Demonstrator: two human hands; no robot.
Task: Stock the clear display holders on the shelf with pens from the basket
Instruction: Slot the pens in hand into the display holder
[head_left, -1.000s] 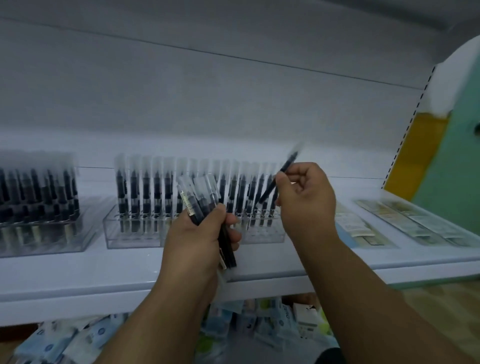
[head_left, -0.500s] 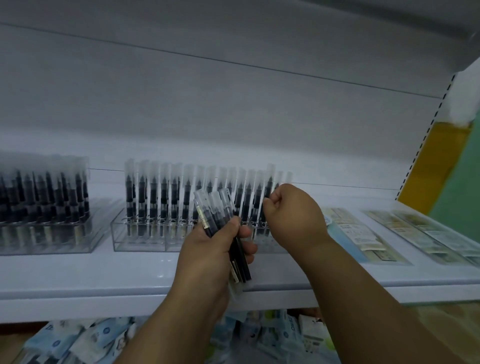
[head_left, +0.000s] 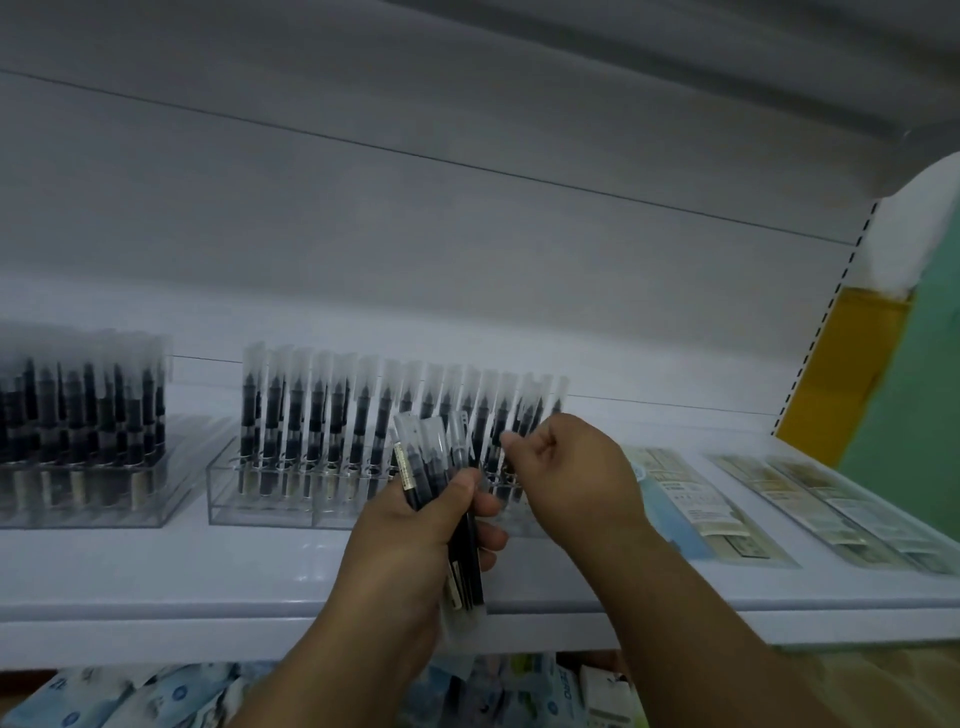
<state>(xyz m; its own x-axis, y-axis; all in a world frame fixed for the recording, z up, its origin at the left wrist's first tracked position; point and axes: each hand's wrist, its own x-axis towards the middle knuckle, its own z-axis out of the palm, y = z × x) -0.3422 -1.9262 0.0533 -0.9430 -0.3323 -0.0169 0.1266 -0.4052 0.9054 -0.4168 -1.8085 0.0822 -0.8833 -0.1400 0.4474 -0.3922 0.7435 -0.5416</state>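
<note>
My left hand (head_left: 410, 545) grips a bundle of black pens with clear caps (head_left: 426, 457), held upright in front of the shelf. Behind it stands a clear display holder (head_left: 270, 506) with a row of several upright pens (head_left: 332, 410). My right hand (head_left: 571, 473) is at the holder's right end with curled fingers, its thumb and forefinger pinching a pen that stands there; the hand hides most of that pen. No basket is in view.
A second clear holder (head_left: 78, 499), packed with pens, stands at the far left of the white shelf (head_left: 156, 582). Flat packaged items (head_left: 701, 509) lie to the right. Packets (head_left: 156, 696) fill the level below. A yellow and green wall (head_left: 852, 364) bounds the right side.
My right hand brought a single pen down from above into the right end of the holder and stays there. My left hand kept its bundle nearly still.
</note>
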